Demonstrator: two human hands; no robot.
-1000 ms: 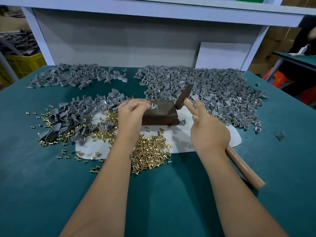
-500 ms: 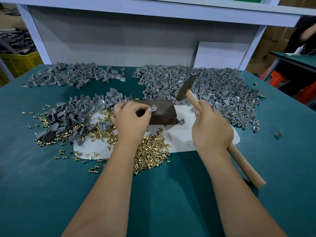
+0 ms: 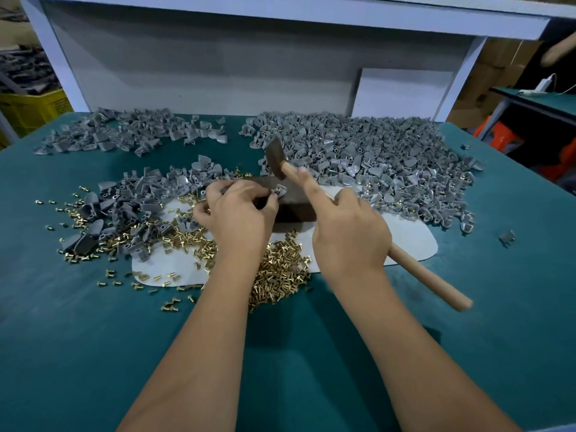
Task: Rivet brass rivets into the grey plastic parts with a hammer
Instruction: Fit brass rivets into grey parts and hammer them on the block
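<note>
Where our teal bench (image 3: pixel 93 338) sits beneath a white shelf (image 3: pixel 280 14), grey plastic parts (image 3: pixel 358 145) and brass rivets (image 3: pixel 280 269) lie heaped.
Our left hand (image 3: pixel 238 210) pinches one part (image 3: pixel 279 191) on the dark block (image 3: pixel 296 207); our right hand (image 3: pixel 350 235) grips the hammer (image 3: pixel 285 166), raised above it.

I am looking at a small assembly workshop: a green-topped bench (image 3: pixel 93 338) is carrying heaps of grey plastic parts (image 3: pixel 374 151) and loose brass rivets (image 3: pixel 280 272), with a yellow crate (image 3: pixel 31 110) and cardboard boxes (image 3: pixel 498 73) standing alongside.
</note>
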